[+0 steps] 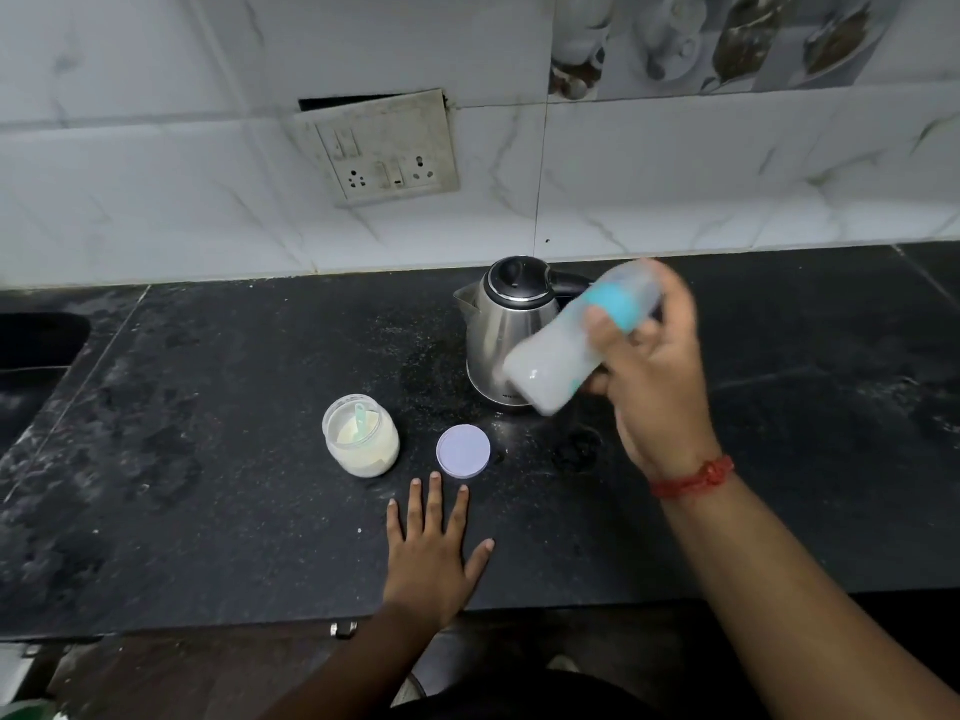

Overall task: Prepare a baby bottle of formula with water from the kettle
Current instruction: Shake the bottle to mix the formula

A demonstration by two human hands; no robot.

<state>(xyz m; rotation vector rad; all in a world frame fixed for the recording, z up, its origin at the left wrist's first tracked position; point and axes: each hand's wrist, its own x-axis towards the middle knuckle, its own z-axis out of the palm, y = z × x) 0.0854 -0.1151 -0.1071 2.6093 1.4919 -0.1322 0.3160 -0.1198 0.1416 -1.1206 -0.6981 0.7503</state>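
My right hand grips a baby bottle with a turquoise collar, held tilted in the air in front of the steel kettle. The bottle is blurred and looks full of milky white liquid. My left hand lies flat on the black counter, fingers spread, holding nothing. Just beyond its fingertips lies a round lilac lid. Left of the lid stands an open jar of pale formula powder with a light green scoop inside.
A white tiled wall with a socket and switch plate rises behind the counter. A sink edge shows at the far left. A small dark ring lies on the counter right of the lid. White powder specks dust the counter.
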